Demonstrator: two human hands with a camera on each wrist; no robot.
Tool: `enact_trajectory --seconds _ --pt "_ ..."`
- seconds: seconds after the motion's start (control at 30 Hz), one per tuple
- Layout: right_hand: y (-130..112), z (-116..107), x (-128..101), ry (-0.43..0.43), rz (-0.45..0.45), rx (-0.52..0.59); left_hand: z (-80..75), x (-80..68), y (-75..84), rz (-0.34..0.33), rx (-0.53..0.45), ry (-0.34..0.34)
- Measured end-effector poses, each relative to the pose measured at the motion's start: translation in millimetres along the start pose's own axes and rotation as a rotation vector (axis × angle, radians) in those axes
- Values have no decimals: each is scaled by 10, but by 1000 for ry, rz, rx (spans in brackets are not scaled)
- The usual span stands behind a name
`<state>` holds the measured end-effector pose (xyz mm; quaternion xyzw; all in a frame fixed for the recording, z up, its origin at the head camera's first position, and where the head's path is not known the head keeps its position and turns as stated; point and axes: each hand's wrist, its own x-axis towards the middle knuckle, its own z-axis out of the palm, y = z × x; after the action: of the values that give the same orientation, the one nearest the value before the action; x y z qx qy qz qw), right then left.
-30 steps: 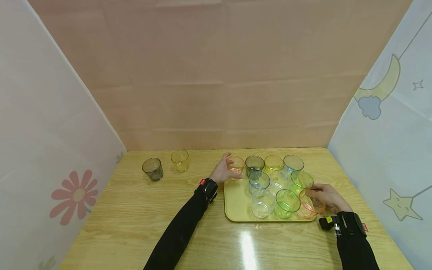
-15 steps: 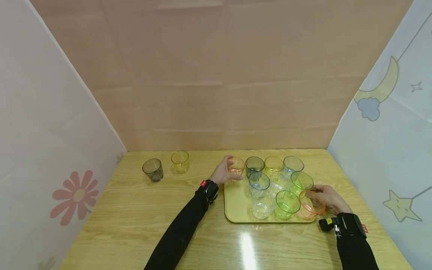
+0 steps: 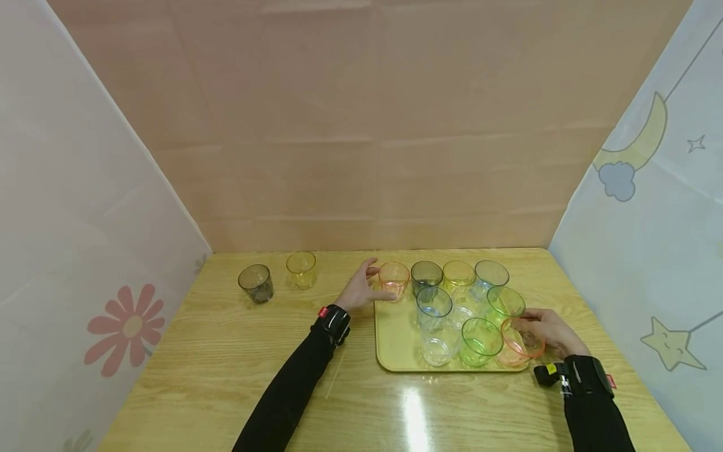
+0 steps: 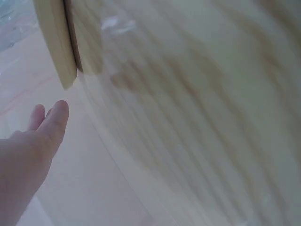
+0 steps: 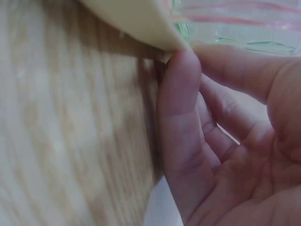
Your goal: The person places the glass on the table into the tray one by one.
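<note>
A pale yellow tray [image 3: 396, 344] carries several tumblers. At its back left corner stands an orange-rimmed tumbler [image 3: 393, 277]. My left hand [image 3: 359, 289] is beside that tumbler, thumb and fingers spread and nothing held; the left wrist view shows its fingers near the tray's edge [image 4: 54, 44]. My right hand [image 3: 555, 333] pinches the tray's right rim between thumb and finger, clearest in the right wrist view, where the rim [image 5: 141, 21] meets the fingertips. Another orange-rimmed tumbler [image 3: 522, 339] sits at the front right, partly in front of the right hand's fingers.
Also on the tray are a green tumbler [image 3: 481, 342], a blue-rimmed one [image 3: 433, 303] and a dark grey one [image 3: 426, 275], among others. Left on the wooden table [image 3: 198, 376] stand a grey tumbler [image 3: 257, 285] and a yellow one [image 3: 302, 271]. Covered walls border the back and sides.
My left hand has let go of the back left orange-rimmed tumbler and drawn away to the left. The tumbler stays on the tray. My right hand has not visibly moved.
</note>
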<state>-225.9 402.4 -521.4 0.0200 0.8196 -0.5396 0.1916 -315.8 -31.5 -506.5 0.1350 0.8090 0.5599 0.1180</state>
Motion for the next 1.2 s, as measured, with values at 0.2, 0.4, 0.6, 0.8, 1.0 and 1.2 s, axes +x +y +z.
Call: enact_trajectory --seconds 0.2,0.4,0.6,0.8,1.0,1.2 --pt "-1 3 -5 18 3 -29 -122 -130 -31 8 -62 -6" --pt "-2 18 -27 53 9 -121 -261 -262 -67 75 -59 44" --pt "5 10 -16 37 10 -74 -420 -393 -107 126 -55 122" --pt "23 0 12 24 3 -57 -574 -538 -146 159 -49 222" --pt "18 8 11 36 -2 -101 -771 -770 25 207 -64 339" --pt "5 0 3 30 -7 -119 -974 -1012 124 201 -100 463"
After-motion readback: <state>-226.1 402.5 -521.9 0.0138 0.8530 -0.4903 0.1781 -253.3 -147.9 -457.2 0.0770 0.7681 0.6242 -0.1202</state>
